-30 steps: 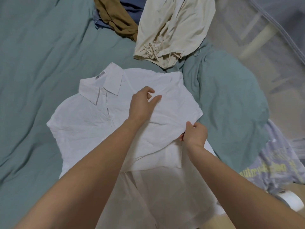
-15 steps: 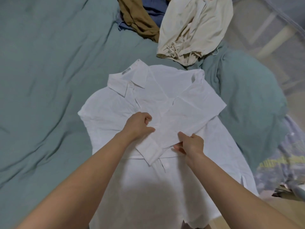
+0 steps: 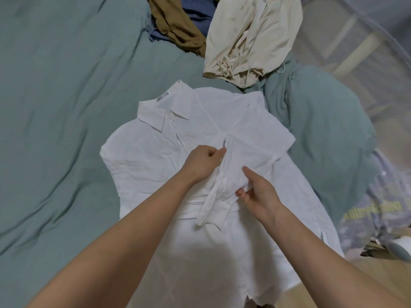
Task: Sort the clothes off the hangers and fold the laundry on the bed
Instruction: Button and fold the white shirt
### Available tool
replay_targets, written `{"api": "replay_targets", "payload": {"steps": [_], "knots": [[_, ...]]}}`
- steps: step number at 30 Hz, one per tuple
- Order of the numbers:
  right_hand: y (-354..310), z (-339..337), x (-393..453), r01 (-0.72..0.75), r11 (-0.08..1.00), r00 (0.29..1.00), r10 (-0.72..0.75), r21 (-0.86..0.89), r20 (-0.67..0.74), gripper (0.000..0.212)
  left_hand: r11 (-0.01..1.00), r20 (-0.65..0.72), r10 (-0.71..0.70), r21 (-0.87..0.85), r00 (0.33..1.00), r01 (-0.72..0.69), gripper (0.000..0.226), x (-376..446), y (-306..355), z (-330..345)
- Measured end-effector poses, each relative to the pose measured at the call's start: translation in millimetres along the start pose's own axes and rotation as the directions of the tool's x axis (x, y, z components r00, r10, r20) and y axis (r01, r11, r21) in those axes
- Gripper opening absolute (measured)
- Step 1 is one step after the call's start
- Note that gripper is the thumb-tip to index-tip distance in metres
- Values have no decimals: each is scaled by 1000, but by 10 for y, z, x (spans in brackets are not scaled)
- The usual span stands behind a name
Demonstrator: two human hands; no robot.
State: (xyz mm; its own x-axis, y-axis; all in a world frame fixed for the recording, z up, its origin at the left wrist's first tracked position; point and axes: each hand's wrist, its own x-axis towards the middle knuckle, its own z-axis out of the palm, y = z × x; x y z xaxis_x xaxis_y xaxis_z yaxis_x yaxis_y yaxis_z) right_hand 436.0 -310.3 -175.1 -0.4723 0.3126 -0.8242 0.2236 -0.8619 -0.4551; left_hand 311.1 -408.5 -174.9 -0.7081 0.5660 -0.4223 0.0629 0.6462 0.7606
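A white collared shirt [image 3: 155, 156] lies flat on the teal bed sheet [image 3: 55, 107], collar toward the far side. Its right sleeve [image 3: 235, 172] is folded across the chest, the cuff pointing toward me. My left hand [image 3: 202, 163] pinches the sleeve's upper edge with curled fingers. My right hand [image 3: 260, 194] grips the sleeve's lower edge between thumb and fingers, just right of the cuff.
Beyond the shirt lie a cream garment [image 3: 249, 38], a brown one [image 3: 178, 25] and a blue one [image 3: 198, 16] in a heap. A teal blanket mound [image 3: 322, 130] and a grey printed garment [image 3: 382, 210] sit at the right, with the bed edge and wooden floor [image 3: 311, 292] below.
The sleeve has been folded further down across the chest. My left hand slid up along the sleeve edge and my right hand took a new grip on its lower edge.
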Motion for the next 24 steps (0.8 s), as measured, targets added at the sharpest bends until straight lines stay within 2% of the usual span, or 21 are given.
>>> {"api": "replay_targets", "payload": {"steps": [3,6,11,12,14,16,18,19,21,23,24], "knots": [[-73,45,4,21,996,999,-25,85,43,17,999,0,47,-18,999,-47,49,59,114,58],[-117,42,31,36,987,995,-50,155,84,25,979,95,-37,-196,995,55,43,108,184,80],[-161,8,-10,46,992,998,-50,118,38,20,816,137,-133,-547,982,187,27,138,319,53],[-151,-2,-4,55,996,998,-56,64,8,19,824,96,-163,-533,982,189,24,147,328,41],[-125,8,-2,66,985,994,-79,-160,-77,29,932,-89,-183,-331,979,144,16,146,306,11],[-98,69,-13,61,919,981,-127,-388,-146,38,999,-249,-50,-27,967,45,12,81,271,-26],[-73,151,-38,81,867,970,-183,-491,-162,39,989,-293,71,143,953,-30,10,13,224,-75],[-61,191,-52,84,861,966,-193,-501,-171,40,987,-307,75,158,949,-27,12,-10,207,-104],[-30,249,-74,73,902,969,-166,-425,-186,42,996,-300,-55,44,952,72,24,-41,191,-205],[1,295,-111,43,962,981,-92,-271,-171,40,968,-156,-248,-74,956,239,43,-115,166,-319],[14,315,-126,26,978,987,-58,-209,-147,38,951,-67,-297,-107,953,289,47,-187,142,-363]]}}
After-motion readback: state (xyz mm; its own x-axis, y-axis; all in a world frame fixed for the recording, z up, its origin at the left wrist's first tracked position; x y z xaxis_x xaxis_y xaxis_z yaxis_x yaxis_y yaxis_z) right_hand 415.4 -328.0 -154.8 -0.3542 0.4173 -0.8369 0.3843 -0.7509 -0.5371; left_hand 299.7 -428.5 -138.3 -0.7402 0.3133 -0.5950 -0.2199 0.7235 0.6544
